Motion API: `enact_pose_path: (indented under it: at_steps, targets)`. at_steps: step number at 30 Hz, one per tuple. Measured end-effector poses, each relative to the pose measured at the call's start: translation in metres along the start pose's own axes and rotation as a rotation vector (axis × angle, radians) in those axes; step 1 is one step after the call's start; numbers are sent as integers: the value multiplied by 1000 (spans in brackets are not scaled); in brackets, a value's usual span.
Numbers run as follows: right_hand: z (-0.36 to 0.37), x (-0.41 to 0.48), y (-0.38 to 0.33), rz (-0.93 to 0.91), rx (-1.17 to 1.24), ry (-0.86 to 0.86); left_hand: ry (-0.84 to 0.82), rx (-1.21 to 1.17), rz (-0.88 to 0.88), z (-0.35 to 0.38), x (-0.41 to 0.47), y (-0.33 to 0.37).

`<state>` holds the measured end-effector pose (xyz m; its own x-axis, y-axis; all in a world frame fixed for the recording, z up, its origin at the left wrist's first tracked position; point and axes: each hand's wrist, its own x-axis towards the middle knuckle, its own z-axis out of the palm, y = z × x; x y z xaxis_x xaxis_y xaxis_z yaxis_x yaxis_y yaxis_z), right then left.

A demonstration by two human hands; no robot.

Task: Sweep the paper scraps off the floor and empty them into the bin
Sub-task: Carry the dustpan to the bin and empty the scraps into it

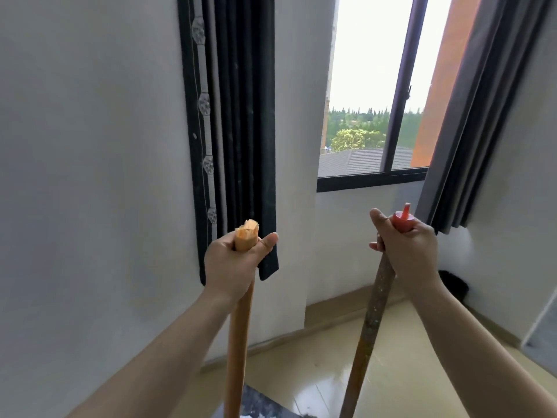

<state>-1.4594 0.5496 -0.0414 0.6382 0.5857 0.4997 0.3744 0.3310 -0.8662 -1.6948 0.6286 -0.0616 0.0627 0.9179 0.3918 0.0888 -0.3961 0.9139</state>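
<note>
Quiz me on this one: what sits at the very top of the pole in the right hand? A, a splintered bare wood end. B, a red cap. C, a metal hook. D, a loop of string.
B: the right hand grips a dark speckled pole topped by a red cap; the splintered wood end belongs to the orange pole held in the left hand.
</note>
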Motion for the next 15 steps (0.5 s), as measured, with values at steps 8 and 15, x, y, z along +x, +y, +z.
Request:
enact_pose_path:
  at_steps: [8, 15]
  targets:
    - [13, 111, 80, -2, -39, 73, -114, -28, 36, 99, 114, -43]
    - [-4, 202, 134, -26, -95, 166, -178, -69, 40, 195, 198, -68]
